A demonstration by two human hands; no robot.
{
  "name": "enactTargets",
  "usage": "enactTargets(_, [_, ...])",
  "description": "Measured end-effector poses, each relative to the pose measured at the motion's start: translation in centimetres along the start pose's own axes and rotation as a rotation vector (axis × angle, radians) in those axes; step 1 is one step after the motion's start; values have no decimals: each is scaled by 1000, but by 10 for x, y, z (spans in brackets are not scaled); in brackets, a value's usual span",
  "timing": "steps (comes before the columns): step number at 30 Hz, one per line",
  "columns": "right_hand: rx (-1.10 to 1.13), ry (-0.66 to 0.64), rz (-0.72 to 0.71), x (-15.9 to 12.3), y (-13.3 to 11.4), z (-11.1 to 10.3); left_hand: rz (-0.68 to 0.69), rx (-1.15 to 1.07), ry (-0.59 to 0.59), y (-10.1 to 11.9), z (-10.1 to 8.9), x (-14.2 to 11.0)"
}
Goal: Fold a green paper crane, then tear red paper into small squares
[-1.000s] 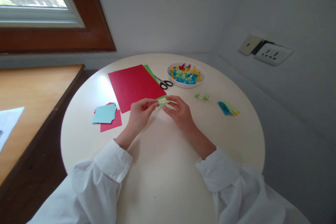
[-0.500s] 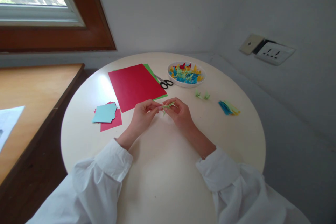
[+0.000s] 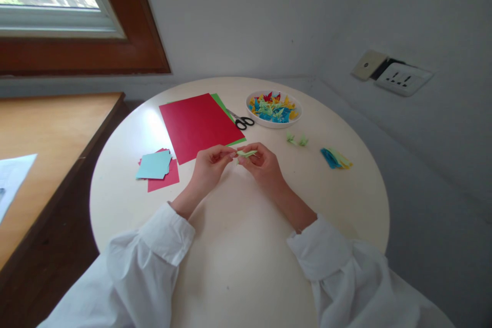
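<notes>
Between my two hands is a small light-green origami crane [image 3: 247, 154], held above the round table. The fingers of my right hand [image 3: 262, 160] are closed around its right part. My left hand [image 3: 212, 164] pinches its left end between thumb and fingertips. Part of the folded paper is hidden behind the fingers. Two more light-green paper cranes [image 3: 296, 139] stand on the table to the right of my hands. Beyond them, a white dish [image 3: 273, 124] holds several folded cranes in blue, yellow, green and red.
Large red paper [image 3: 200, 125] lies over green sheets at the back left, with black-handled scissors [image 3: 242, 123] beside it. Small light-blue squares [image 3: 154, 165] rest on pink ones at left. Folded blue, green and yellow strips [image 3: 335, 158] lie at right on the round table [image 3: 238, 256].
The crane has turned slightly in my fingers, and its light-green surface shows broader now. My left fingertips have shifted a little to the left.
</notes>
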State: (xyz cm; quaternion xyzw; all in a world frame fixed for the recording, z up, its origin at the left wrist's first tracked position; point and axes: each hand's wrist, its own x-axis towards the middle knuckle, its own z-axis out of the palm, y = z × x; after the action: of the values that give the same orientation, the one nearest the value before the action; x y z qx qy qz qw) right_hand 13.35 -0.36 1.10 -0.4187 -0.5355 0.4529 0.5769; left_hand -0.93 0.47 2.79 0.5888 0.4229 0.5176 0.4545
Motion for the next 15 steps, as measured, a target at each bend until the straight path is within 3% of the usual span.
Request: enactTargets(15, [-151,35,-72,0,-5,-4,34,63,-63,-1,0,0])
